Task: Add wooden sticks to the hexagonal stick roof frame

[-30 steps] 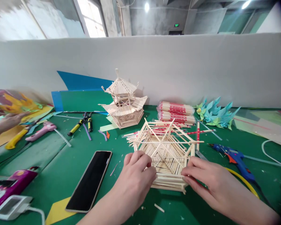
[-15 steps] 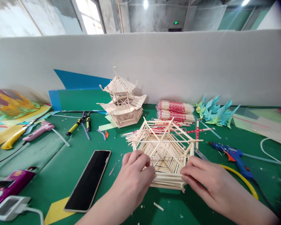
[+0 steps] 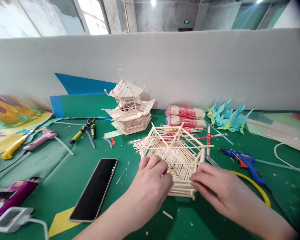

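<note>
A hexagonal frame of thin wooden sticks (image 3: 173,155) lies on the green mat (image 3: 65,173) in front of me. My left hand (image 3: 151,181) is curled against its near left side, fingertips pressed on the stacked sticks. My right hand (image 3: 216,188) grips the near right corner with bent fingers. Both hands hold the frame. Behind it stands a finished two-tier stick pagoda (image 3: 128,105).
A black phone (image 3: 95,188) lies left of my hands. A blue glue gun (image 3: 242,161) with a yellow cord is at right. Bundled chopsticks (image 3: 186,116), paper cranes (image 3: 226,115), pliers (image 3: 83,130), a pink glue gun (image 3: 41,140) and a purple device (image 3: 11,196) are around.
My hands have closed in slightly on the frame's near edge, the left moving right. The other person's hand at far left is gone from view. The camera has tilted down a little.
</note>
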A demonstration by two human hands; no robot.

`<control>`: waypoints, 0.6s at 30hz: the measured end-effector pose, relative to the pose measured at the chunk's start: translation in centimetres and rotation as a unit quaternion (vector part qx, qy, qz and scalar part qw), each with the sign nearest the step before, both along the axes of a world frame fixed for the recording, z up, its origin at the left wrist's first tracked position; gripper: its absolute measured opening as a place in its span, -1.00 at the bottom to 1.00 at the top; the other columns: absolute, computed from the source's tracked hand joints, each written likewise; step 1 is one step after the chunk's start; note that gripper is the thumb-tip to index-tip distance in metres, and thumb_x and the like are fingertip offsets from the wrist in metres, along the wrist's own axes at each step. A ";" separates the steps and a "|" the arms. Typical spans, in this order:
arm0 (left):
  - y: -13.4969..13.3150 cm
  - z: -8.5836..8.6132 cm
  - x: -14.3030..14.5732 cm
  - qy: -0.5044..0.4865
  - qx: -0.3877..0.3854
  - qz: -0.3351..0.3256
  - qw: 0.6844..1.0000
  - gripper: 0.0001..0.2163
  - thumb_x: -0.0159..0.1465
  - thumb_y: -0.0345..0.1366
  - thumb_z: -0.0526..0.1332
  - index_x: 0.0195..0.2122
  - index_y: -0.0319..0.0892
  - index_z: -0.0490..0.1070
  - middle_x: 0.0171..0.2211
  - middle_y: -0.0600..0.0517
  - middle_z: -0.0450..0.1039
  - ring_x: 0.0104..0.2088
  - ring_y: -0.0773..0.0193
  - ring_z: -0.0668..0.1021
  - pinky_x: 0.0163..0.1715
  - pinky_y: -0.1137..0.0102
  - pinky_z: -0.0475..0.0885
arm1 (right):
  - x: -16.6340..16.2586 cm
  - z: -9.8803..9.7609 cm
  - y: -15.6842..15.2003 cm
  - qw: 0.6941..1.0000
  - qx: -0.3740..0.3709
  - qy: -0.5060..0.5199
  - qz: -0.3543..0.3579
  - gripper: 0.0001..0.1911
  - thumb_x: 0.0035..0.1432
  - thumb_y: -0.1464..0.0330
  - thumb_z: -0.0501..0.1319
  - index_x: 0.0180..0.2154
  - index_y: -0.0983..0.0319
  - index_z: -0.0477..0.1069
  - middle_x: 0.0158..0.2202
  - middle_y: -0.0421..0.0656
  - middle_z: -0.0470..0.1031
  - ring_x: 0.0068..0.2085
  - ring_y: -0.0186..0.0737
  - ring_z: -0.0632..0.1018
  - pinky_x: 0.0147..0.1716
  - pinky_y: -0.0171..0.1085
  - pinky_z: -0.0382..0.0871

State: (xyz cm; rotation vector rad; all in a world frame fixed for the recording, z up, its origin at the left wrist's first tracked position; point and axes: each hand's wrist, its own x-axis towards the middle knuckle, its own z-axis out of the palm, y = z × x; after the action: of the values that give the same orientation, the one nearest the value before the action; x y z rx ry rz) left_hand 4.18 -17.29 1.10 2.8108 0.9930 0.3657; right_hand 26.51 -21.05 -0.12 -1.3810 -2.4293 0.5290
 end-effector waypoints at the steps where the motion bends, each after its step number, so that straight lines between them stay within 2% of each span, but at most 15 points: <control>1: 0.0 0.1 0.1 0.009 -0.003 -0.001 1.000 -0.81 0.28 -0.45 0.03 -0.43 -0.22 0.37 -0.37 -0.02 0.35 -0.28 0.18 0.30 -0.29 0.23 0.18 | 0.0 -0.1 0.0 1.000 0.002 0.000 -0.003 -0.76 0.30 0.41 -0.04 -0.24 0.19 0.39 -0.32 -0.18 0.32 -0.35 -0.30 0.39 -0.39 -0.27 0.23; 5: -0.1 0.3 0.3 0.022 -0.009 0.001 1.000 -0.80 0.29 -0.45 0.04 -0.46 -0.23 0.36 -0.40 -0.01 0.36 -0.31 0.20 0.30 -0.29 0.25 0.16 | 0.0 -0.2 0.0 1.000 0.017 0.012 -0.009 -0.78 0.30 0.40 -0.02 -0.25 0.19 0.39 -0.33 -0.19 0.33 -0.34 -0.31 0.39 -0.38 -0.28 0.22; 9: 0.3 -0.8 0.1 -0.025 0.033 -0.014 0.999 -0.77 0.29 -0.43 0.02 -0.50 -0.22 0.34 -0.44 0.00 0.34 -0.34 0.21 0.28 -0.35 0.27 0.10 | 0.2 0.0 -0.1 0.999 0.042 0.015 -0.009 -0.78 0.29 0.38 -0.01 -0.28 0.21 0.40 -0.35 -0.19 0.33 -0.34 -0.31 0.39 -0.38 -0.29 0.21; 13: 0.6 -1.8 0.1 -0.047 0.056 -0.020 0.997 -0.77 0.27 -0.43 0.02 -0.50 -0.20 0.35 -0.45 0.01 0.34 -0.34 0.20 0.28 -0.37 0.27 0.07 | 0.2 0.2 0.0 0.999 0.034 0.016 -0.016 -0.77 0.29 0.38 -0.01 -0.27 0.21 0.42 -0.35 -0.19 0.33 -0.35 -0.32 0.39 -0.37 -0.30 0.21; 18: 0.6 -1.8 0.0 -0.047 0.058 -0.019 0.997 -0.77 0.27 -0.44 0.02 -0.50 -0.20 0.36 -0.46 0.00 0.34 -0.34 0.20 0.27 -0.36 0.27 0.08 | 0.3 0.2 0.1 0.999 0.023 0.017 -0.014 -0.78 0.30 0.39 -0.01 -0.26 0.21 0.41 -0.34 -0.19 0.33 -0.33 -0.33 0.38 -0.36 -0.30 0.21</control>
State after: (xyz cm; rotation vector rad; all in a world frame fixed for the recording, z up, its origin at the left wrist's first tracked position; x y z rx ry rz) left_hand 4.22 -16.71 -0.67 2.8790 0.9274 0.5630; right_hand 26.82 -20.94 0.04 -1.3730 -2.3765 0.4833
